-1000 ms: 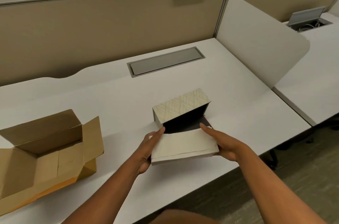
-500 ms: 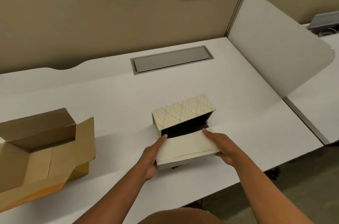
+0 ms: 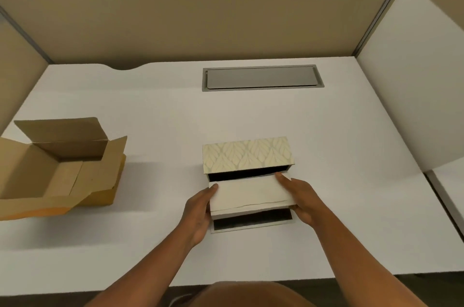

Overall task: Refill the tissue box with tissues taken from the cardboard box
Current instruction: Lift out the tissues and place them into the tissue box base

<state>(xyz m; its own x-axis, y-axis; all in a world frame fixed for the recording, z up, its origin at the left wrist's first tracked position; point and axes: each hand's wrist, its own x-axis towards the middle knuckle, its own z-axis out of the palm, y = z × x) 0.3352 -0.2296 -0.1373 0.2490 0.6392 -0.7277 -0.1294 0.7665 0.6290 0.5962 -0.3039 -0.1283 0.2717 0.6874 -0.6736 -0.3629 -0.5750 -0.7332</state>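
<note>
A cream tissue box [image 3: 247, 154] with a leaf pattern lies on its side on the white desk, its dark open side facing me. A flat panel of the box [image 3: 252, 223] lies on the desk in front of it. Between my two hands I hold a white stack of tissues [image 3: 248, 193] just in front of the opening. My left hand [image 3: 198, 211] grips the stack's left end and my right hand [image 3: 300, 197] grips its right end. An open cardboard box [image 3: 62, 166] sits at the left of the desk; its inside looks bare.
A grey cable hatch [image 3: 262, 77] is set into the white desk [image 3: 163, 118] behind the tissue box. Beige partition walls stand at the back and left, a white rounded divider [image 3: 414, 75] at the right. The desk's front edge runs just below my forearms.
The tissue stack and both hands have moved closer to the tissue box opening. The camera view has shifted left and downward, so everything sits further right in frame.
</note>
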